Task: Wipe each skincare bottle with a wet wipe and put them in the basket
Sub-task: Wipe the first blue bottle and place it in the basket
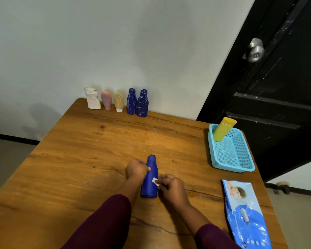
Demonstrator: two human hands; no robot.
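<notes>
Left hand (136, 168) in full grip, right hand (171, 186) in a pinch.

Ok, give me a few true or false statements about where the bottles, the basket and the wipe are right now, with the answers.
1. The left hand grips the blue bottle. True.
2. The basket is empty. False: a yellow bottle leans in its far corner.
3. The right hand holds a wet wipe against the blue bottle. True.
4. Three bottles wait in a row. False: a row of five bottles stands at the far edge of the table.
</notes>
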